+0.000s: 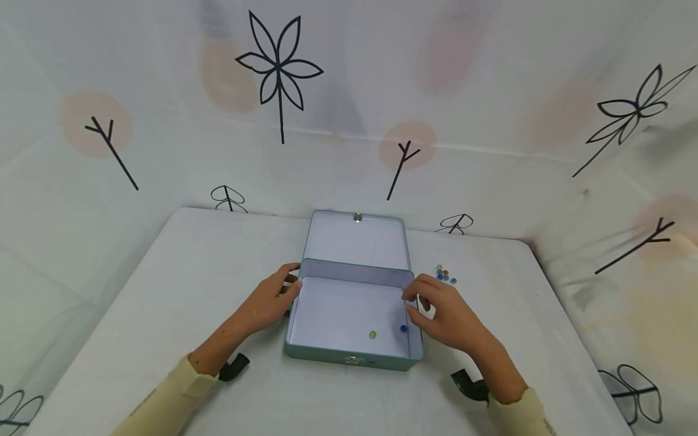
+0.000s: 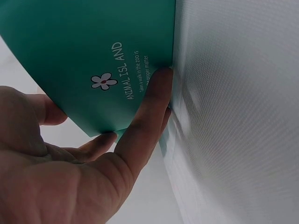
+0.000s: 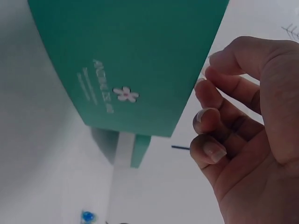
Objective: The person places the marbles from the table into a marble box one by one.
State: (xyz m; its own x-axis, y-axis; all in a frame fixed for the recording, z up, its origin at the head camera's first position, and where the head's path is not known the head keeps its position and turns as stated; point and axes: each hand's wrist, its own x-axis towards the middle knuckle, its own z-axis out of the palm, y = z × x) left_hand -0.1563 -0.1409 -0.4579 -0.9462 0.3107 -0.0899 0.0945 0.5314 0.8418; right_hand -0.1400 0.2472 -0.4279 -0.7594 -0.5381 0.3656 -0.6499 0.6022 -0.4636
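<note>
A green tin box point(image 1: 354, 352) stands on the table with its lid point(image 1: 357, 239) raised at the back. Inside lie a yellow-green marble point(image 1: 372, 334) and a dark blue marble point(image 1: 403, 328), near the front right. My left hand point(image 1: 269, 303) touches the box's left side; in the left wrist view its fairly straight fingers rest on the printed green wall point(image 2: 112, 60). Over the right rim is my right hand point(image 1: 438, 309), fingers loosely bent and fingertips just inside the box. No marble shows between its thumb and forefinger in the right wrist view point(image 3: 233, 102).
Several small marbles point(image 1: 443, 275), blue, green and orange, lie on the white-covered table point(image 1: 218, 254) to the right of the box, beyond my right hand. Black straps point(image 1: 470, 386) sit at both wrists. White patterned cloth point(image 1: 349, 109) hangs behind the table.
</note>
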